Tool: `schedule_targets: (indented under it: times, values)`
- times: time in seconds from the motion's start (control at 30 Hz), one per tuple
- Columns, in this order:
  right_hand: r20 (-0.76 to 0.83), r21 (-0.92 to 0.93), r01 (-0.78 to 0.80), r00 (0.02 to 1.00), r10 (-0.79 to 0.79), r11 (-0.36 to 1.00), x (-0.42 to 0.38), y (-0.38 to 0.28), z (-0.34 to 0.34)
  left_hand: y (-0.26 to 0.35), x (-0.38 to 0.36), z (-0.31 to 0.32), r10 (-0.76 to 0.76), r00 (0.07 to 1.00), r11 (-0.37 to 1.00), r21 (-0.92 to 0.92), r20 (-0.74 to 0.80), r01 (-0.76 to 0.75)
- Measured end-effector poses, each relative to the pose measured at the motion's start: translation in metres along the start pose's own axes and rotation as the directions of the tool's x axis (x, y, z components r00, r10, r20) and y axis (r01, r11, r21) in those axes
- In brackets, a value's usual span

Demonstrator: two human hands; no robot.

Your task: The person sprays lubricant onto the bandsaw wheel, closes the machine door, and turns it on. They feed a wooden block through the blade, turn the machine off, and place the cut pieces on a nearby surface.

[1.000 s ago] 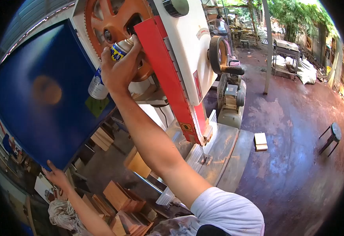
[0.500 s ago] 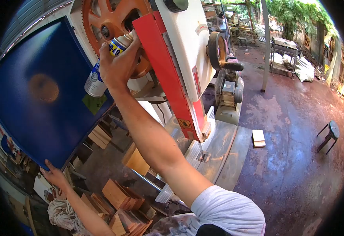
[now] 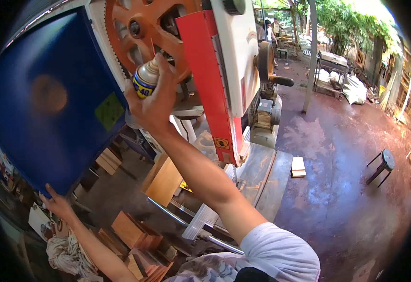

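Note:
My right hand (image 3: 156,101) is wrapped round a blue, yellow and silver spray can (image 3: 145,79), a finger up at its top. A thin red straw (image 3: 153,47) points from the can's nozzle up towards the orange spoked wheel (image 3: 163,28) of a band saw. At the lower left, my left hand (image 3: 57,204) grips the bottom corner of the saw's open blue door (image 3: 31,136). A red blade guard (image 3: 208,80) slants down past my right hand to the metal saw table (image 3: 262,176).
A black-handled crank wheel (image 3: 266,61) juts from the white saw body. Wood pieces (image 3: 135,232) and a bundled cloth (image 3: 69,254) lie at the lower left. On the floor are a small stack of boards (image 3: 298,167) and a dark stool (image 3: 383,164). People (image 3: 270,30) stand far back.
My right hand has turned the can more upright and brought it lower, its straw now showing against the wheel. My left hand stays on the door's corner. The view has shifted slightly.

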State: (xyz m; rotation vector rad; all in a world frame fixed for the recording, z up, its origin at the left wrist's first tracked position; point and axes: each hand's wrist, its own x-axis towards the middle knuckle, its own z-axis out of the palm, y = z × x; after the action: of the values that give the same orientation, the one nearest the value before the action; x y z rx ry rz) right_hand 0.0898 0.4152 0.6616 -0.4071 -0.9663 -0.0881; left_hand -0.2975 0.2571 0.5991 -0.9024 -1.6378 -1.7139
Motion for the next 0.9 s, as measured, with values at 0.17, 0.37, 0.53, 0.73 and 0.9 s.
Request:
schedule_targets:
  times: [0.17, 0.37, 0.53, 0.73, 0.9]
  values:
    - [0.294, -0.087, 0.032, 0.956, -0.006, 0.996, -0.037, -0.021, -0.024, -0.005, -0.001, 0.003, -0.026, 0.999, 1.000, -0.006, -0.022, 0.026]
    - [0.403, -0.283, 0.082, 0.914, 0.041, 0.956, -0.034, -0.023, -0.055, -0.031, 0.020, 0.018, -0.078, 0.997, 0.982, -0.174, -0.021, 0.073]
    - [0.403, -0.519, 0.160, 0.912, 0.076, 0.840, -0.005, -0.011, -0.067, -0.061, 0.044, 0.035, -0.142, 0.989, 0.978, -0.147, 0.039, 0.146]
    - [0.372, -0.648, 0.130, 0.914, 0.162, 0.750, 0.008, -0.002, -0.040, -0.138, 0.074, 0.061, -0.123, 0.992, 0.988, 0.099, 0.019, 0.120]
    - [0.363, -0.705, 0.189, 0.924, 0.119, 0.683, 0.007, 0.014, -0.026, -0.159, 0.083, 0.080, 0.027, 1.000, 0.999, 0.040, 0.002, -0.027]
